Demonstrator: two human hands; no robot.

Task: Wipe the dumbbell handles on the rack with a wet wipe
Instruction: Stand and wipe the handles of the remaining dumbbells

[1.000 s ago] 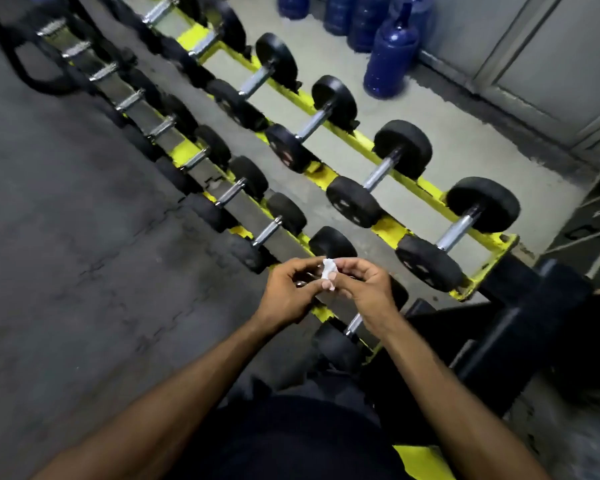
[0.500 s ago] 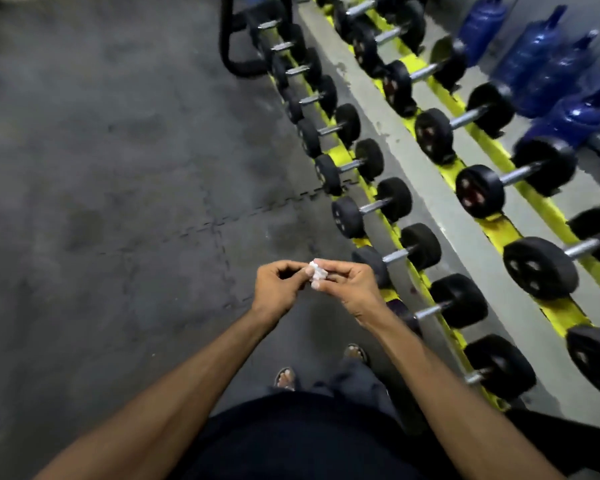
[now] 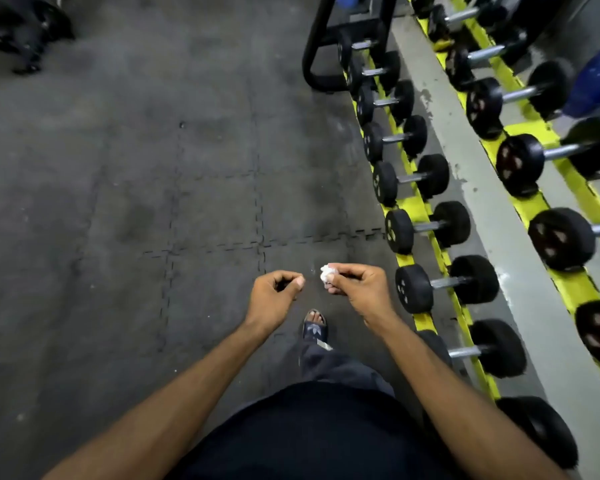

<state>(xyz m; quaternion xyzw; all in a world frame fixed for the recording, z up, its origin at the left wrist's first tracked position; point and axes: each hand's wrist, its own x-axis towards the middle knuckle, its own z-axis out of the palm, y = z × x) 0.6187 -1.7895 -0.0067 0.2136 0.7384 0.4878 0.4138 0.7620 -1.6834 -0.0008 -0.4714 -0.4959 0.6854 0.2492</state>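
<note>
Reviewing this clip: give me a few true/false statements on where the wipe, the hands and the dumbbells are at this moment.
1. The right hand pinches a crumpled white wipe. True.
2. The left hand grips the wipe too. False: its fingers are curled, but it is apart from the wipe and holds nothing.
3. The wipe is pressed against a dumbbell handle. False: it is held over the floor mat, to the left of the nearest dumbbell handle, and does not touch it.
4. Black dumbbells lie in a row on the yellow rack to the person's right. True.
5. A sandalled foot shows below the hands. True.
</note>
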